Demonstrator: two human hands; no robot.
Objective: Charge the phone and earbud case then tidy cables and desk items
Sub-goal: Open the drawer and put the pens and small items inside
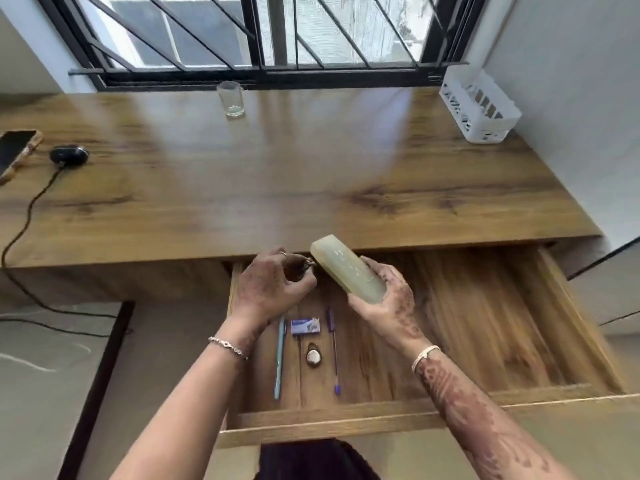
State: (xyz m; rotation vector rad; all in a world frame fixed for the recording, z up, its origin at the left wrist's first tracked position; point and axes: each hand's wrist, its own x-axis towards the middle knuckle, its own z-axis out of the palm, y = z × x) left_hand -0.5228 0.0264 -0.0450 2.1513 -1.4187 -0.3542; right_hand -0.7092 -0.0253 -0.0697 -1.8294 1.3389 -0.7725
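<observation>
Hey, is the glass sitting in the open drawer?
No, the glass stands on the desk by the window, well behind the open drawer.

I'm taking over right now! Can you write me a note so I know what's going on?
Left hand: grips a small dark thing over the open drawer.
Right hand: holds a pale box over the drawer.
Phone and earbud case lie at the left of the desk. A cable reaches the case; no phone cable is visible.
Done, probably: case charging.
To do: check the phone, stow both held things, shut the drawer, tidy the cable.
</observation>
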